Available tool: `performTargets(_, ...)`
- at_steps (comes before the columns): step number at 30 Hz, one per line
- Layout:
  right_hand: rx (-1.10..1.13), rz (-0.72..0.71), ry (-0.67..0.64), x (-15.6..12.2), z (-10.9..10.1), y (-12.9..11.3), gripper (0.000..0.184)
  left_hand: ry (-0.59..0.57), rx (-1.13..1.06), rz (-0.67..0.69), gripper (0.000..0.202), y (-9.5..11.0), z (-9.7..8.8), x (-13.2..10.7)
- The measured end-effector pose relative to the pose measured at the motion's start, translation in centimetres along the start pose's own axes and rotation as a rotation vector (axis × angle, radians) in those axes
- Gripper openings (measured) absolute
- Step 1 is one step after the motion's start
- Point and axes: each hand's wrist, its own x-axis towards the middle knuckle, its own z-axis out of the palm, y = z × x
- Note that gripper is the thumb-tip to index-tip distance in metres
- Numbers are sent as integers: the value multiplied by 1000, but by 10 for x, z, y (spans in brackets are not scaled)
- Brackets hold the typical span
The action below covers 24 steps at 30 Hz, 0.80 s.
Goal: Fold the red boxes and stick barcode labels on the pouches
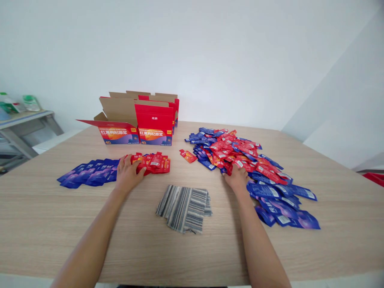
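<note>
My left hand (127, 175) curls round the near-left end of a row of red sachets (156, 163), which show between thumb and fingers. To its left, overlapping blue-purple sachets (93, 172) lie fanned out. At the near edge of a mixed heap, my right hand (237, 179) has its fingers bent down over a red sachet (228, 168), the fingertips partly hidden. Red sachets (223, 148) top that heap, with blue sachets (280, 204) spilling towards the near right. One loose red-orange sachet (188, 156) lies between the row and the heap.
Open red-and-blue cartons (154, 126) stand at the back left, flaps raised. A striped grey cloth (186, 208) lies folded between my forearms on the wood-grain table (168, 260). A side table (27, 116) holding bottles is at far left; a white wall rises behind.
</note>
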Motion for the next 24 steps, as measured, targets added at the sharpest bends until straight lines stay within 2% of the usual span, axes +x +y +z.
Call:
performTargets(3,-22,-8,-42,-3,3,-1,79,24,-38,-3,40,4,0,-2)
performTargets(5,14,-35,-49,-2,4,-1,74,53,-75,-4,39,10,1,-3)
performTargets(8,171,-59,12,2,3,-1,62,117,-178,17,43,25,6,-6)
performTargets(10,262,-67,62,4,1,0,56,120,-292,82,48,40,10,-12)
performTargets(12,324,-82,128,5,-2,3,52,6,-447,231,49,56,13,-22)
performTargets(15,462,-109,295,5,-7,9,47,-332,-632,532,61,80,15,-39)
performTargets(16,500,-109,349,5,-8,10,44,-429,-653,603,69,86,16,-44)
performTargets(18,578,-76,423,4,-12,8,39,-555,-662,668,80,94,17,-52)
performTargets(21,918,13,448,-2,-20,-8,38,-600,-640,644,81,97,18,-56)
performTargets(23,1208,47,336,-11,-24,-27,40,-571,-615,617,84,96,19,-54)
performTargets(24,1300,36,229,-18,-25,-38,42,-554,-606,610,86,95,20,-53)
